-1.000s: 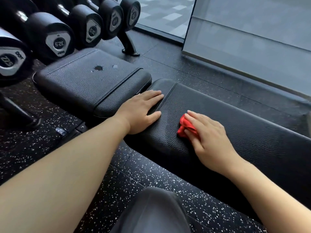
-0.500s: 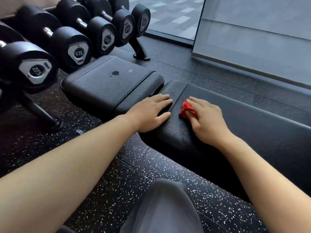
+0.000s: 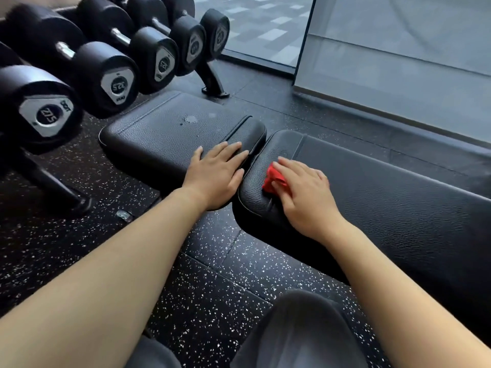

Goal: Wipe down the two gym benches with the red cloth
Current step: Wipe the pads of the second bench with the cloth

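The red cloth (image 3: 273,179) is a small crumpled wad, bright red with dark folds. Most of it is hidden under the right hand (image 3: 305,197), and only a bunched corner pokes out toward 10 o'clock from the knuckles. It sits on the rounded near end of the long bench pad (image 3: 398,208), just right of the frame's centre. This pad is black pebbled vinyl with a stitched seam, and it runs off toward 4 o'clock. The right hand presses the cloth down, its fingers bent over the cloth and its thumb apparently laid across the near edge, though that part is hard to make out. The left hand (image 3: 218,173) lies flat with its fingers spread and straight. It holds nothing and rests on the corner of the short bench pad (image 3: 164,134) at 9 o'clock from the cloth, with a narrow gap between the two pads. The short pad has the same grained black cover, with a pale dried splash mark (image 3: 190,119) near its middle. Dumbbells (image 3: 106,78) line a rack at 10 to 11 o'clock, over speckled rubber flooring (image 3: 212,274). A grey-clad knee (image 3: 300,328) shows at 6 o'clock.
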